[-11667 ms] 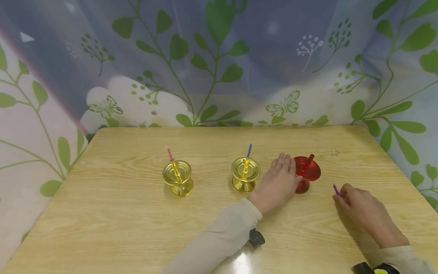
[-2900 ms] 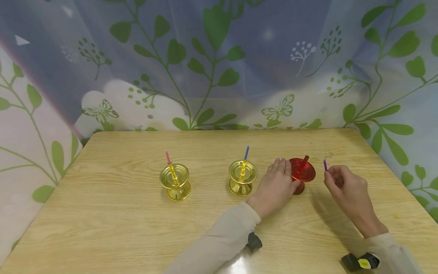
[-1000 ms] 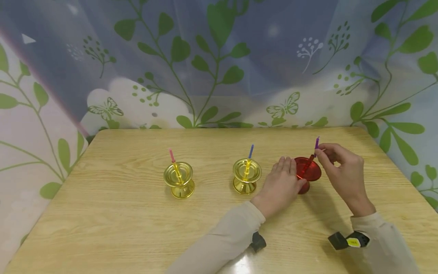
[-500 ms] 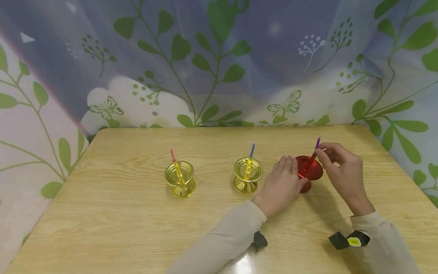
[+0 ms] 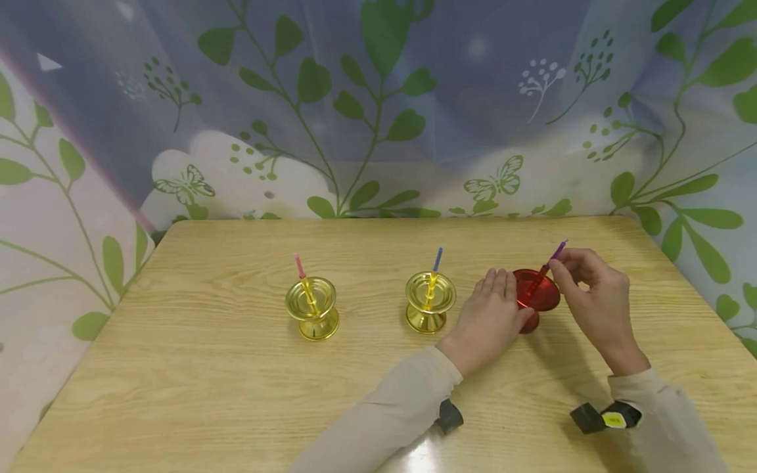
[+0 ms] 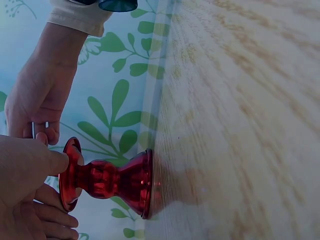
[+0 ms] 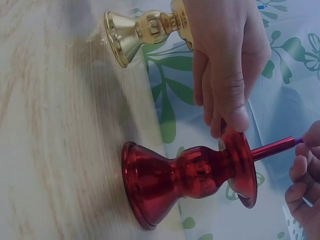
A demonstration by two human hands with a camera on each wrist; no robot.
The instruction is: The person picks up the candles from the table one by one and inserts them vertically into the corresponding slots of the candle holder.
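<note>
My left hand (image 5: 486,322) pinches the left rim of the red metal candle holder (image 5: 545,294), thumb and fingers on either side of its dish, as the right wrist view confirms. The holder stands on the table on its flared foot (image 7: 145,185), and a narrow red tube (image 7: 274,148) rises slantwise from the dish. Between thumb and fingertips, my right hand (image 5: 600,299) pinches a thin purple candle (image 5: 558,249). The candle's lower end is at the tube's mouth, its upper part leaning right in line with the tube. Its lower end is mostly hidden.
Two gold candle holders stand left of the red one: the nearer gold holder (image 5: 430,295) bears a blue candle (image 5: 437,259), the farther gold holder (image 5: 311,302) a pink candle (image 5: 299,266). The wooden table (image 5: 207,381) ends at a leaf-patterned curtain (image 5: 331,131).
Earlier, my right hand held the purple candle low at the table's right; it rose and moved left to the tube. Lately the candle has tilted right. My left hand has stayed at the rim.
</note>
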